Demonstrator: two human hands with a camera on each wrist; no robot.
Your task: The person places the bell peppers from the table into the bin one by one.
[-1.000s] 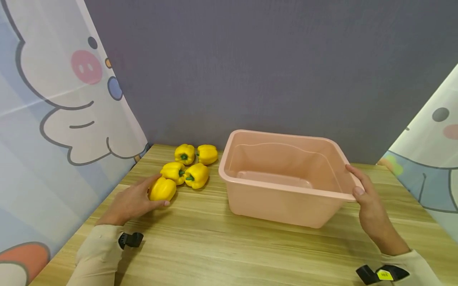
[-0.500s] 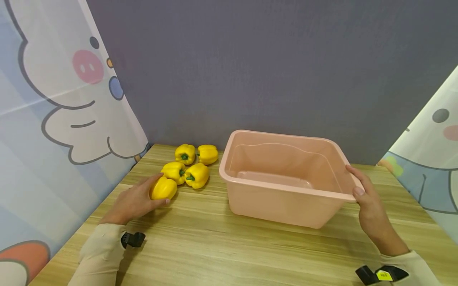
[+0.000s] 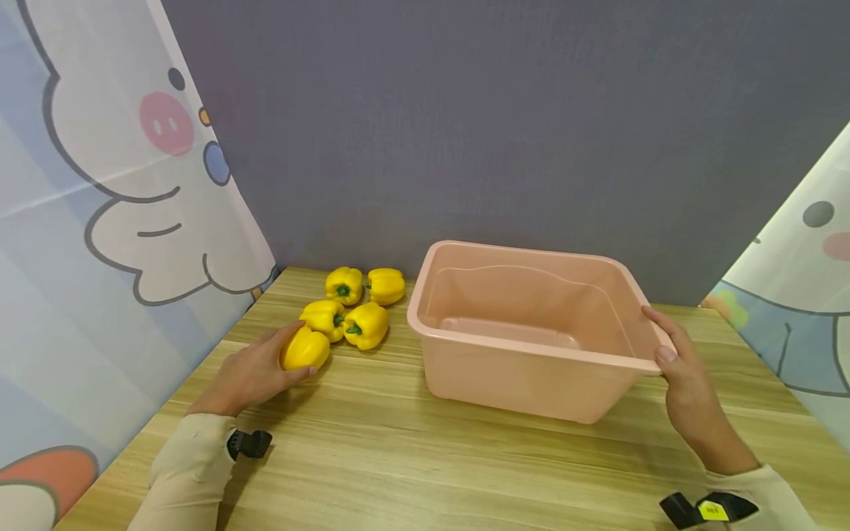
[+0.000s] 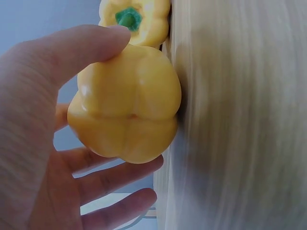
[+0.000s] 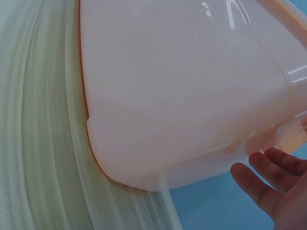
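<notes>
My left hand holds the nearest yellow bell pepper, its thumb on one side and fingers on the other. In the left wrist view the thumb presses this bell pepper, which sits at the table surface, blossom end toward the camera. Several other yellow bell peppers cluster just behind it. On the right, my right hand grips the rim of a pink plastic tub, thumb on top. Seen from the right wrist, fingers reach beneath the rim beside the tub's outer wall.
A wood-grain table carries everything. Behind it rises a dark grey partition. Cartoon-printed sheets flank it at the left and right. The tub's interior shows a bare floor.
Very little differs. The left hand and its bell pepper appear a touch farther right in the head view, as does the left sheet. The right hand and tub stay put.
</notes>
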